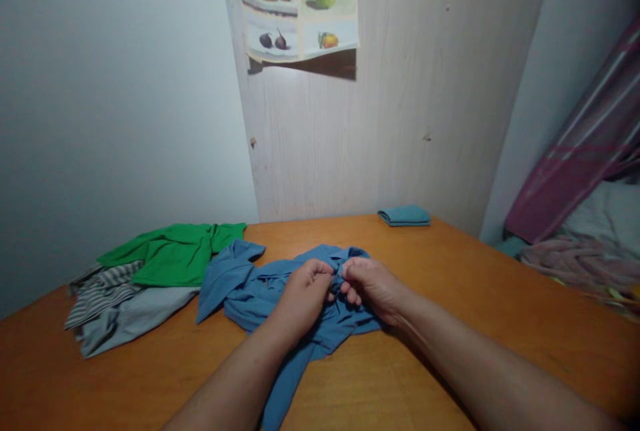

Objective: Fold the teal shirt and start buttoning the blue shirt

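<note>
A crumpled blue garment (250,298), perhaps a shirt, lies spread in loose folds on the wooden table (360,384). My left hand (307,288) pinches a bit of its cloth near the middle. Close beside it, my right hand (367,281) grips the same garment with thumb and fingers curled. Between the two hands a small part of the fabric is raised and bunched; the exact part is hidden by my fingers. One long strip of the garment, like a sleeve, hangs toward the table's near side, under my left forearm.
To the left lies a pile with a green garment (175,254), a striped cloth (103,291) and a grey garment (135,314). A folded teal cloth (406,216) sits at the back edge. Fruit pictures (300,8) hang on the wall. A purple curtain (565,171) and bedding are at right.
</note>
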The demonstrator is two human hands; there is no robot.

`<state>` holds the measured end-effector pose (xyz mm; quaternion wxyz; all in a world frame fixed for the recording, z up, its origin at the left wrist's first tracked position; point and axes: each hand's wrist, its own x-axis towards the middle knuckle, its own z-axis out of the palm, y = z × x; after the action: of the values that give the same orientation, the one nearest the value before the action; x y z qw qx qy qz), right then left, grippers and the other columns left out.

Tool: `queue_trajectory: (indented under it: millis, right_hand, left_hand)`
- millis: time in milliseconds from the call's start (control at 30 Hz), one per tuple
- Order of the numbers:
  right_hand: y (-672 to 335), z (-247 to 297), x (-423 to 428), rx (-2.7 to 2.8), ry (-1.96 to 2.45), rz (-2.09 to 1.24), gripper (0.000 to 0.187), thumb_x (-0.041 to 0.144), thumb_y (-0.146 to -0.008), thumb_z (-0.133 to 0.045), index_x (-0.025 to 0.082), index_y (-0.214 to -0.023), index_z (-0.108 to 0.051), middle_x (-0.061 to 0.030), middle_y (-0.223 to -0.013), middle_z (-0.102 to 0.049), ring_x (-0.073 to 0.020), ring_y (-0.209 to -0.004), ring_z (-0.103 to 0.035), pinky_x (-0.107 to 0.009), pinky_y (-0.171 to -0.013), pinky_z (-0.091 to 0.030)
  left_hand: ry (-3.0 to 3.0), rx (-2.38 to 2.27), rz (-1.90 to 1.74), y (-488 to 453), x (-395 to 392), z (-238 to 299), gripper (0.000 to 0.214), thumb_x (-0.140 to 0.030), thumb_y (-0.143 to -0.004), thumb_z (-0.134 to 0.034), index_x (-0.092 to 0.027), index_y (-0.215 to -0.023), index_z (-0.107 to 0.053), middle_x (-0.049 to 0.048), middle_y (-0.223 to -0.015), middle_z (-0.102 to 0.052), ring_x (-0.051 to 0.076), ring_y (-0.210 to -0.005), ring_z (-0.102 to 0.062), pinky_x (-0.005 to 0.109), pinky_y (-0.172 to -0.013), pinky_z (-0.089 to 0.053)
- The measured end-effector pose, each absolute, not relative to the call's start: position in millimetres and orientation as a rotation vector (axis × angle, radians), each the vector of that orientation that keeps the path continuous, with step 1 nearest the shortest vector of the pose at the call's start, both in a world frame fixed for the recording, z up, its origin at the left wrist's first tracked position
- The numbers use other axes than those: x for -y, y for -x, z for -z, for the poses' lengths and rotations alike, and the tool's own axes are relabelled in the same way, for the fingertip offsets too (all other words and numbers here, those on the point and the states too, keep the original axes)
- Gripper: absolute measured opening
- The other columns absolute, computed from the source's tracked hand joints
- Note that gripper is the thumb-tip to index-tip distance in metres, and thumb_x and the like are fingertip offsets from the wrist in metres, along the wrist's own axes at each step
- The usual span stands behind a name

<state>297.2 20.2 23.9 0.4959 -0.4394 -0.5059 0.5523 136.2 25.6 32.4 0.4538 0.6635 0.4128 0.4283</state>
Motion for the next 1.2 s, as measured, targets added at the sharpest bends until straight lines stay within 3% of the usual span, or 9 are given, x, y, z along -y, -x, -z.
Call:
queue_trajectory:
  millis: [133, 300, 500, 700, 800, 967, 1200]
  right_hand:
    - [-296, -24, -17, 1.342, 1.071, -1.294, 0.010, 0.028, -0.075, -0.057, 0.018, -0.078, -0.056, 0.0029, -0.060, -0.062, -0.0065, -0.042, -0.049, -0.017, -0.041, -0.033]
    - [-291, -17, -14, 1.615, 1.102, -1.074, 0.007, 0.025, -0.076, -0.058, 0.020, -0.073, -0.053, 0.0068, -0.054, -0.049, -0.0078, -0.046, -0.042, -0.019, -0.044, -0.031]
    - [-292, -14, -10, 1.908, 1.053, -0.967, 0.008, 0.015, -0.076, -0.054, 0.019, -0.069, -0.057, 0.0056, -0.059, -0.047, -0.0081, -0.054, -0.038, -0.020, -0.050, -0.028]
    - [-295, -17, -11, 1.827, 1.055, -0.967, 0.010, 0.021, -0.079, -0.052, 0.019, -0.069, -0.055, 0.0051, -0.059, -0.046, -0.0092, -0.053, -0.039, -0.021, -0.049, -0.028]
    - [-303, -19, -21, 1.650, 1.143, -0.749, 0.014, 0.028, -0.083, -0.052, 0.020, -0.072, -0.057, 0.0032, -0.062, -0.049, -0.0115, -0.057, -0.045, -0.023, -0.053, -0.033]
    - [-323, -12, -43, 1.572, 1.368, -0.432, 0.011, 0.028, -0.079, -0.056, 0.019, -0.076, -0.062, -0.0004, -0.070, -0.059, -0.0143, -0.065, -0.051, -0.025, -0.059, -0.036]
    - [-323, -11, -40, 1.857, 1.442, -0.697, 0.022, 0.038, -0.078, -0.061, 0.018, -0.068, -0.060, 0.0029, -0.059, -0.050, -0.0119, -0.057, -0.043, -0.025, -0.051, -0.028]
  left_hand:
    - [-1.639, -1.098, -1.098, -133, -29, -32, 0.011, -0.030, -0.077, -0.055, -0.020, -0.076, -0.057, -0.0024, -0.067, -0.057, 0.012, -0.055, -0.051, 0.023, -0.054, -0.035]
    - [-1.716, -1.145, -1.186, -128, -26, -43, 0.026, -0.040, -0.079, -0.058, -0.021, -0.062, -0.051, -0.0047, -0.056, -0.046, 0.012, -0.054, -0.041, 0.024, -0.052, -0.030]
    - [-1.720, -1.134, -1.022, -125, -24, -45, 0.027, -0.044, -0.077, -0.060, -0.018, -0.070, -0.062, -0.0010, -0.062, -0.056, 0.013, -0.058, -0.047, 0.025, -0.055, -0.032]
    - [-1.734, -1.159, -0.969, -126, -29, -33, 0.019, -0.037, -0.073, -0.061, -0.017, -0.071, -0.060, -0.0015, -0.065, -0.057, 0.013, -0.061, -0.048, 0.024, -0.057, -0.033]
    - [-1.736, -1.201, -0.916, -127, -31, -29, 0.012, -0.030, -0.071, -0.060, -0.019, -0.072, -0.057, -0.0050, -0.060, -0.050, 0.011, -0.055, -0.042, 0.023, -0.051, -0.028]
    - [-1.869, -1.240, -0.824, -125, -37, -23, 0.009, -0.017, -0.066, -0.053, -0.017, -0.072, -0.060, -0.0031, -0.062, -0.054, 0.012, -0.057, -0.046, 0.023, -0.052, -0.028]
    - [-1.844, -1.151, -0.870, -122, -37, -25, 0.008, -0.020, -0.067, -0.053, -0.018, -0.071, -0.060, -0.0037, -0.060, -0.052, 0.011, -0.055, -0.042, 0.022, -0.051, -0.028]
